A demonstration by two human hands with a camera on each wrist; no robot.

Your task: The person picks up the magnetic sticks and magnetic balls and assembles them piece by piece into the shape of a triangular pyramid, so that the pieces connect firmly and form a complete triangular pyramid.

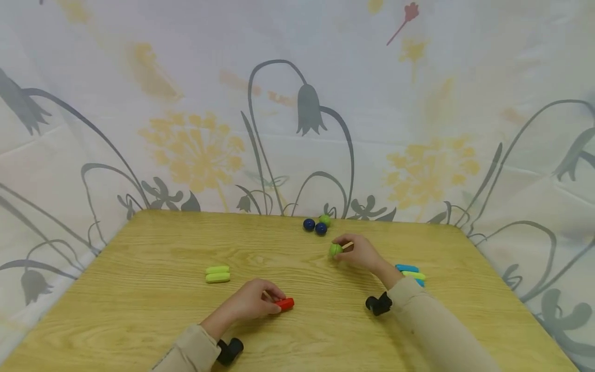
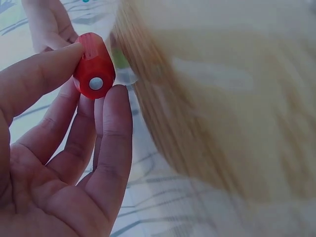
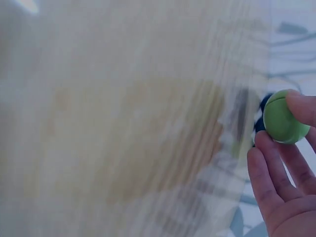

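Note:
My left hand pinches a short red stick between thumb and fingers, over the front middle of the table. In the left wrist view the red stick has flat sides and a pale round spot on its end. Farther back and to the right, my right hand holds a small green ball at its fingertips. A seam line runs across the green ball in the right wrist view. Just beyond that hand, two dark blue balls and another green ball sit together near the table's back edge.
Two yellow-green sticks lie side by side on the left of the wooden table. Blue and yellow-green sticks lie grouped at the right, partly behind the right forearm. A flower-patterned cloth hangs behind the table.

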